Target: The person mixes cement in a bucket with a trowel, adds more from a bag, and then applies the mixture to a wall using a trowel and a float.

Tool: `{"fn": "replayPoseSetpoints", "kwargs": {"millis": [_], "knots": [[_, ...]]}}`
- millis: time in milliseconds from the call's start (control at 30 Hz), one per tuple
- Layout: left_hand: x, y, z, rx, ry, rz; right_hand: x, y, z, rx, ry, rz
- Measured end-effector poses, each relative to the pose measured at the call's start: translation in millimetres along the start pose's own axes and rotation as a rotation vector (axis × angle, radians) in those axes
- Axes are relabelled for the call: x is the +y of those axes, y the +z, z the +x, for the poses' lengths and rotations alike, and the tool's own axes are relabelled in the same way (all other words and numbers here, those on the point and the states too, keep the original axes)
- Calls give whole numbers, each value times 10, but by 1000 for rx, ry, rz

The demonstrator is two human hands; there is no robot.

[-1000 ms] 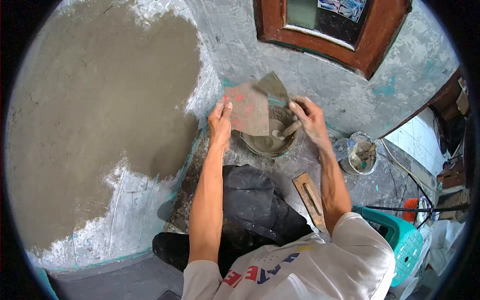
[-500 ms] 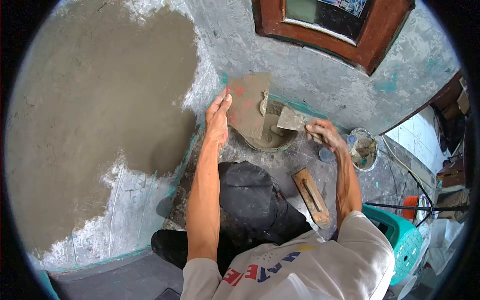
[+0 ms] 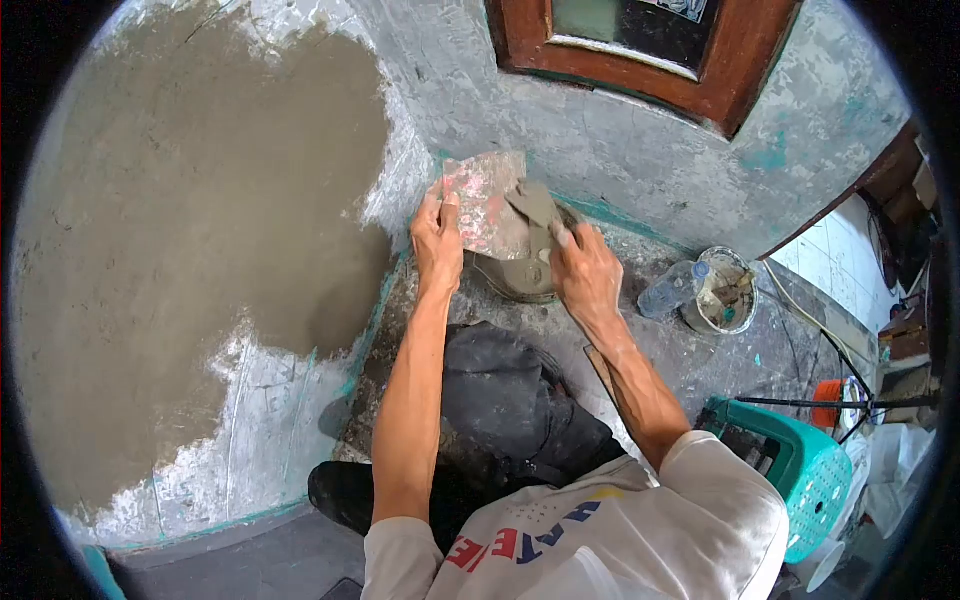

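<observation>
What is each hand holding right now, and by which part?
Left hand grips the flat red-stained mortar board by its left edge. Right hand holds the mortar-coated metal trowel by its handle.

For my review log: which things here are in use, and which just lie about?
In use: left hand holding the mortar board; right hand with the trowel; mortar pan.
Lying about: bucket, plastic bottle, green stool.

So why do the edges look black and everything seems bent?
Head view: a fisheye lens leaves black corners and bows the window frame and wall; daylight is soft and even; the trowel in the right hand looks slightly smeared.
</observation>
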State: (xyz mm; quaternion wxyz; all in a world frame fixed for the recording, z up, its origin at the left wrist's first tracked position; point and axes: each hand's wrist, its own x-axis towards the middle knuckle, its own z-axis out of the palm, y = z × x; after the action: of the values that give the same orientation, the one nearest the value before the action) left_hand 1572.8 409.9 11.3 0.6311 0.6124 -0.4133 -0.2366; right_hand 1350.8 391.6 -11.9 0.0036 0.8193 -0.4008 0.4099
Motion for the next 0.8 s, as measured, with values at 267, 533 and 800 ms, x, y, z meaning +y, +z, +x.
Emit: {"fn": "replayPoseSetpoints", "kwargs": {"millis": [267, 533, 800], "knots": [[-93, -195, 4, 30, -59, -39, 378, 80, 697, 163, 127, 250], [-374, -333, 27, 338, -265, 113, 981, 1089, -833, -562, 441, 282], [-321, -334, 87, 330, -327, 63, 1001, 779, -513, -711, 512, 54]]}}
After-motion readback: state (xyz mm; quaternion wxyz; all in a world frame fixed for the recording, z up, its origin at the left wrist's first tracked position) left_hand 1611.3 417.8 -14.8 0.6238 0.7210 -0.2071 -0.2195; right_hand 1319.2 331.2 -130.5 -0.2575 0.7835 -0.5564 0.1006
